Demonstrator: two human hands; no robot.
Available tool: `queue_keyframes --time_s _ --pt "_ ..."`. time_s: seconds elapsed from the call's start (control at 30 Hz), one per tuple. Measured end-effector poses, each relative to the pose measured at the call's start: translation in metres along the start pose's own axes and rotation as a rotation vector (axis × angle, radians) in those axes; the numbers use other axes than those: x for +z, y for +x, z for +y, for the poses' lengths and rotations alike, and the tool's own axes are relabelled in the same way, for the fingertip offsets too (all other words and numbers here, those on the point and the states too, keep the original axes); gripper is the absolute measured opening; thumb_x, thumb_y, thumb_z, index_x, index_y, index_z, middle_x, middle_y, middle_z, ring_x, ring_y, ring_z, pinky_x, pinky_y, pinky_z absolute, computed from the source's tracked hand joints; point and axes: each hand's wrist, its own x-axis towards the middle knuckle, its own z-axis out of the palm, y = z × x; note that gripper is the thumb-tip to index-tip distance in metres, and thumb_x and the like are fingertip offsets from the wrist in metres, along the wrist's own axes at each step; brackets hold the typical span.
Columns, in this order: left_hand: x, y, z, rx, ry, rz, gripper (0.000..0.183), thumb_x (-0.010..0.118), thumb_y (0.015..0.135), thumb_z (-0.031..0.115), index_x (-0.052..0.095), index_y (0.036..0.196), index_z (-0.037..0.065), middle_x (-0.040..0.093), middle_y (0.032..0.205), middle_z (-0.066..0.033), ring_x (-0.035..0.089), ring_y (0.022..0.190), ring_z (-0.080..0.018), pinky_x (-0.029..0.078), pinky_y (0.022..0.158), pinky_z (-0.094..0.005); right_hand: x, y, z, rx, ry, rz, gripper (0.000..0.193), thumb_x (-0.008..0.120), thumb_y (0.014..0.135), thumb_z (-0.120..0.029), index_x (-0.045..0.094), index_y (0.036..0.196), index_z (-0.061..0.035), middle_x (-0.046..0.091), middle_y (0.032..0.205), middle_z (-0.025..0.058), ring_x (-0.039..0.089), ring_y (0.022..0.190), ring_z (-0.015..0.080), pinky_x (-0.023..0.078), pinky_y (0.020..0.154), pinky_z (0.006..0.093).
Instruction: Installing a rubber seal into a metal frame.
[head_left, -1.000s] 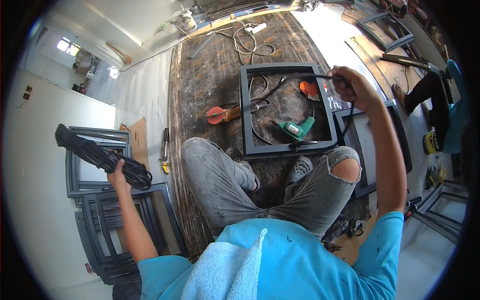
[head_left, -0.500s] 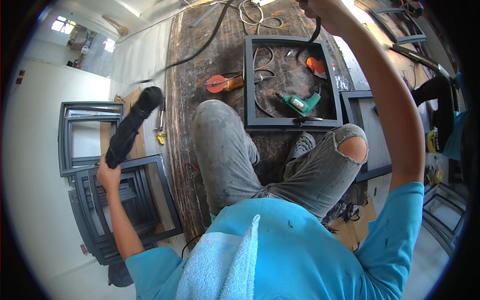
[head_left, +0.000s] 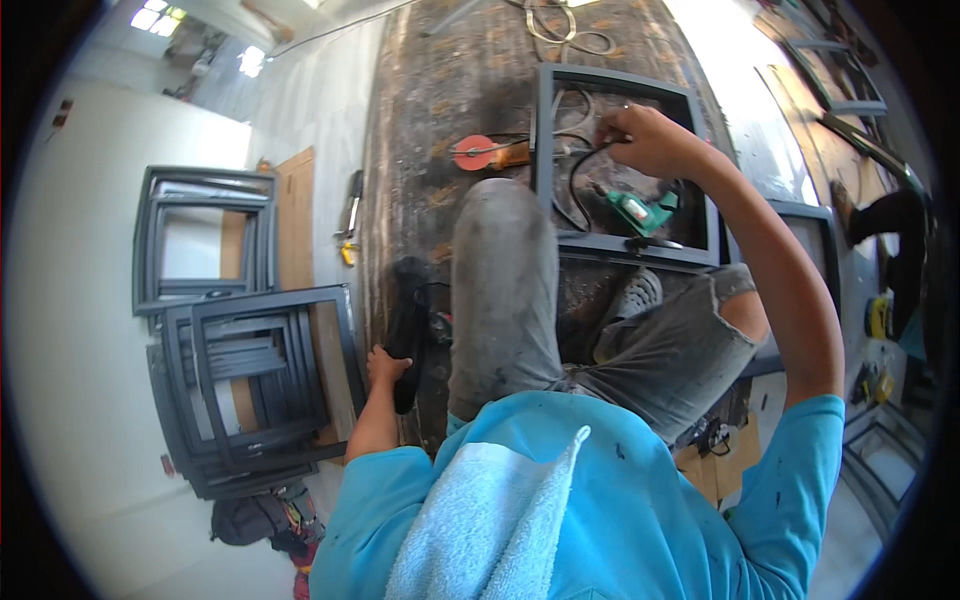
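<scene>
I see the dark, worn surface (head_left: 420, 130) running away from me, its left edge dropping to the pale floor where grey frames (head_left: 250, 380) lie stacked; the strip between that edge and my knee is narrow. My left hand (head_left: 385, 368) is clenched round a black tool (head_left: 408, 335), long and dark, lying at the surface's left edge just beside my left leg. My right hand (head_left: 650, 140) pinches a black cable (head_left: 580, 175) over the grey frame (head_left: 545, 150) ahead; a green drill (head_left: 640, 210) lies inside it, an orange disc (head_left: 473, 152) just left. Half a second ago the tool was raised out over the floor; now it is down at the edge, and my right hand has come lower
</scene>
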Motion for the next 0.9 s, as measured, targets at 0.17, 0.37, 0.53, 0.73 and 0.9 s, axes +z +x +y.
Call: queue_keyframes --time_s 0.17,0.37,0.53,0.73,0.9 --pt "-0.099 0.085 0.143 0.528 -0.688 -0.113 0.031 0.063 0.087 0.029 0.059 0.102 0.001 0.061 0.094 -0.0062 0.056 0.088 -0.0138 0.046 0.080 -0.0287 -0.019 -0.016 -0.043 -0.206 0.003 -0.024 0.028 0.062 0.078 -0.017 0.062 0.100 0.0000 0.066 0.094 0.0169 0.063 0.087 0.0317 0.048 0.076 0.0407" --pt "-0.263 -0.015 0.393 1.246 -1.052 -0.568 0.046 0.058 0.094 0.011 0.041 0.136 0.002 0.054 0.130 -0.0115 0.052 0.119 -0.0205 0.039 0.099 -0.0295 -0.040 -0.025 -0.076 -0.225 0.004 0.077 0.025 0.061 0.080 -0.015 0.060 0.100 -0.0006 0.066 0.091 0.0163 0.064 0.087 0.0319 0.049 0.075 0.0399" --pt "-0.278 -0.051 0.468 1.232 -0.825 -0.746 0.010 0.057 0.095 0.011 0.060 0.099 0.003 0.053 0.081 0.0090 0.038 0.066 0.0024 0.029 0.058 -0.0135 -0.068 -0.083 -0.037 0.057 0.102 0.164 0.031 0.058 0.079 -0.015 0.063 0.109 -0.0057 0.067 0.086 0.0123 0.064 0.078 0.0231 0.048 0.071 0.0356" --pt "-0.264 -0.082 0.485 1.186 -0.591 -0.789 0.018 0.058 0.094 0.015 0.060 0.105 0.001 0.063 0.091 -0.0018 0.048 0.069 -0.0035 0.038 0.063 -0.0178 -0.060 -0.149 -0.002 0.105 0.154 0.237 0.031 0.058 0.082 -0.022 0.066 0.107 -0.0065 0.067 0.087 0.0125 0.064 0.082 0.0246 0.048 0.074 0.0365" --pt "-0.224 -0.136 0.512 1.186 -0.787 -1.159 0.022 0.058 0.095 0.019 0.059 0.108 0.001 0.061 0.089 -0.0022 0.048 0.075 -0.0031 0.038 0.068 -0.0166 -0.055 -0.166 -0.002 0.101 0.121 0.230 0.025 0.059 0.081 -0.024 0.067 0.098 -0.0069 0.066 0.087 0.0132 0.063 0.083 0.0283 0.048 0.075 0.0381"
